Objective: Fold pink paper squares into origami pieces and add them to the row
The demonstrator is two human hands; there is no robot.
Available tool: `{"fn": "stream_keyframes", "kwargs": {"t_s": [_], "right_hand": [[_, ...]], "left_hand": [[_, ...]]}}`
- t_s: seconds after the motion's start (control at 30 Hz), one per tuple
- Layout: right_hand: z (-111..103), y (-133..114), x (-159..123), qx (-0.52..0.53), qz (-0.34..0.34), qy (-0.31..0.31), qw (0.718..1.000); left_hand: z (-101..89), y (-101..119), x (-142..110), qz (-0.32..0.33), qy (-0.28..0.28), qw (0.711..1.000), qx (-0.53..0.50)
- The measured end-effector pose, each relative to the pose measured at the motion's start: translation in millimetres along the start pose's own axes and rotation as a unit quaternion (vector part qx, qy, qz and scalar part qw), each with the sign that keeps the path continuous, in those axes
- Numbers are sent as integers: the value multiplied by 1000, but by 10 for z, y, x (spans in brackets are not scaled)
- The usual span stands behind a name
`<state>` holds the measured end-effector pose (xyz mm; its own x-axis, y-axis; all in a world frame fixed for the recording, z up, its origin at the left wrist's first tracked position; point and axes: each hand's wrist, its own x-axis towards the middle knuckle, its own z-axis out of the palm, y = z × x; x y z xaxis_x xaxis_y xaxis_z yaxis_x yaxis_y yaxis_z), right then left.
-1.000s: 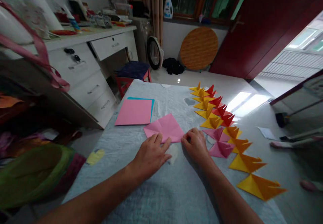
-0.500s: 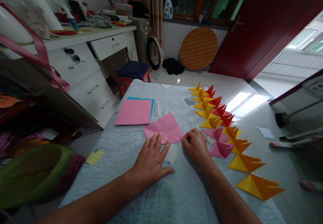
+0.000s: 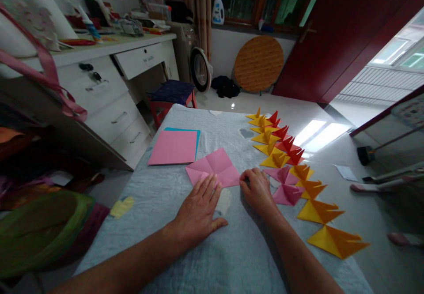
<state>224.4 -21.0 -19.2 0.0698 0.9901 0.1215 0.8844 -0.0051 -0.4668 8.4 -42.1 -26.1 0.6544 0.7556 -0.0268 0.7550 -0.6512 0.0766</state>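
Note:
A creased pink sheet of origami paper (image 3: 220, 163) lies on the cloth-covered table, its near edge partly hidden by my left hand (image 3: 198, 205). That hand is flat, its fingertips pressing on the sheet and its thumb stretched out on the cloth. At the sheet's right corner my right hand (image 3: 256, 188) is closed in a pinch, thumb and forefinger on the corner. Left of the sheet is a stack of square paper (image 3: 174, 147), pink on top with blue showing beneath. Folded pink paper pieces (image 3: 287, 194) stand just right of my right hand.
Rows of folded yellow pieces (image 3: 320, 211) and red pieces (image 3: 294, 152) line the table's right side. A stool (image 3: 174, 93) stands beyond the far left edge. A green-lined bin (image 3: 43, 232) is at the left, near white drawers (image 3: 119, 117).
The fingers of my left hand have come closer together and lie flatter on the pink sheet. My right hand stays at the corner. The view has shifted slightly.

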Motion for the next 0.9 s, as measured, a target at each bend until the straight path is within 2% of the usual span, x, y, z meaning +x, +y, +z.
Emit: {"fn": "stream_keyframes", "kwargs": {"t_s": [0.13,0.3,0.43,0.63,0.9], "right_hand": [[2,7,-6,0,5,0,1000],[7,25,-3,6,-1,3,1000],[23,85,27,28,-10,10,1000],[-26,166,41,74,-22,1,997],[-32,84,-11,16,-39,-5,999]], "left_hand": [[0,-14,13,12,-25,999,-32],[-92,10,27,4,-42,998,-39],[-138,37,33,9,-39,999,-37],[-87,27,24,18,-27,999,-24],[-118,43,37,12,-49,999,-20]]}}
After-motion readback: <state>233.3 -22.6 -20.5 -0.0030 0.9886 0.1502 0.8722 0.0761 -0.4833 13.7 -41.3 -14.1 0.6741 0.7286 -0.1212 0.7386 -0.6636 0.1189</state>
